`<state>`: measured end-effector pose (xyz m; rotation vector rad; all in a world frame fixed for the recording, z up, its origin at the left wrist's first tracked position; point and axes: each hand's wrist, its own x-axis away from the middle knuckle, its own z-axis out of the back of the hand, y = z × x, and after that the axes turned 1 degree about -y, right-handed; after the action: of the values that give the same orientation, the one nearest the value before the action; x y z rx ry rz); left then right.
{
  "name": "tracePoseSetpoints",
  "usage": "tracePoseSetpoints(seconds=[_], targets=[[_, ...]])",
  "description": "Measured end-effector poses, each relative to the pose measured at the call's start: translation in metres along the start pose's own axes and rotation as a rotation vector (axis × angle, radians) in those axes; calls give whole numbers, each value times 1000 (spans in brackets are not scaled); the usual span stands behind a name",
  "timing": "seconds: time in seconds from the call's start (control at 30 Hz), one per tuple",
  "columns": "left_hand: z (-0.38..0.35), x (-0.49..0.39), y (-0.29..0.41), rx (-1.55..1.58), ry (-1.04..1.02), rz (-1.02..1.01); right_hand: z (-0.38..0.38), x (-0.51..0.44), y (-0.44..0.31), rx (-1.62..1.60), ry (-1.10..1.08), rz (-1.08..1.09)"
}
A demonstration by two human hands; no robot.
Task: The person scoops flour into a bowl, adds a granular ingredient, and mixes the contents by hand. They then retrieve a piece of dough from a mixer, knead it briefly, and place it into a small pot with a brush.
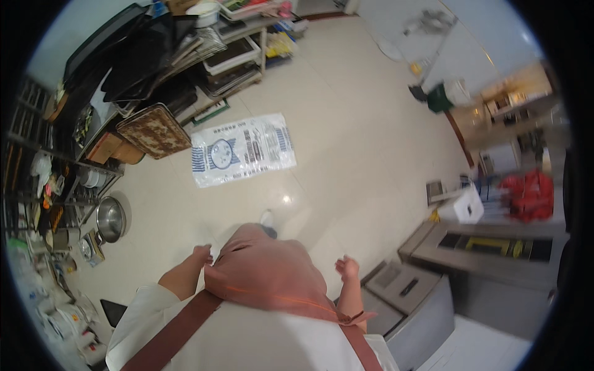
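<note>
My left hand (203, 256) hangs beside the left side of my brown-pink apron (269, 278), with nothing visible in it; its fingers are partly hidden and small. My right hand (347, 267) is off the apron's right side, fingers loosely apart, holding nothing. Ahead of my feet a white plastic sack with blue print (243, 150) lies flat on the tiled floor. One white shoe (267, 217) shows beyond the apron.
Shelving with black trays stands at the left, a stained baking tray (154, 131) leaning against it. A steel bowl (110, 219) sits on the floor near a kitchen scale (87, 248). Metal cabinets (408, 283) and a white box (461, 206) stand at the right.
</note>
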<state>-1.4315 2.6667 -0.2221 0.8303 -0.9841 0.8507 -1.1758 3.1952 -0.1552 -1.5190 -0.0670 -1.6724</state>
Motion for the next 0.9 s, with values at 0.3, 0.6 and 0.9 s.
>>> tracePoseSetpoints(seconds=[0.3,0.6,0.9], targets=[[-47,1,412,288,-108,-469,-114,-87,-151,257,-118,-182],[-3,-11,671,455,7,-521,-317,-202,-428,252,-120,-88],[99,-30,994,917,94,-676,-509,-234,-709,189,-309,383]])
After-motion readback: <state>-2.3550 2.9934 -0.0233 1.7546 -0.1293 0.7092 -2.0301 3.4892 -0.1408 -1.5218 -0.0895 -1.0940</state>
